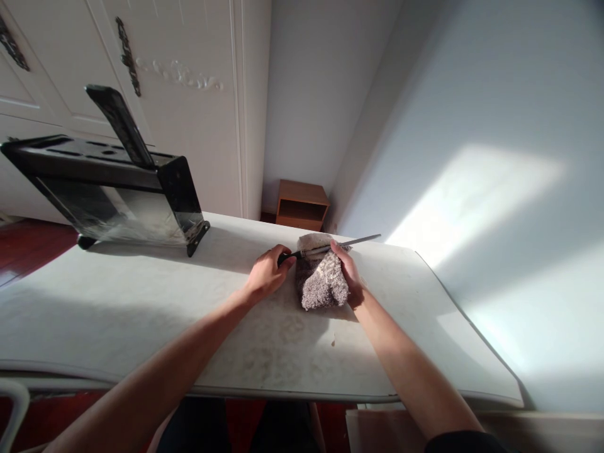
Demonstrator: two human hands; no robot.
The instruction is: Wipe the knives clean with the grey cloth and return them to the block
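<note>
A knife [361,240] with a black handle and a long, narrow grey blade lies nearly level above the white table. Its handle is gripped by my left hand [270,272], fingers closed. My right hand [348,269] is closed on a fuzzy grey-brown cloth [324,283], which is folded up against the blade. The blade's tip sticks out past the cloth to the right. Part of the blade is hidden by the cloth and my right fingers.
A black knife block [113,201] with clear sides stands on the table [198,302] at the left, one black-handled knife [120,123] jutting from its top. White cabinets [189,126] rise behind. A small brown nightstand [302,195] sits beyond the far edge, and a wall [495,113] borders the right.
</note>
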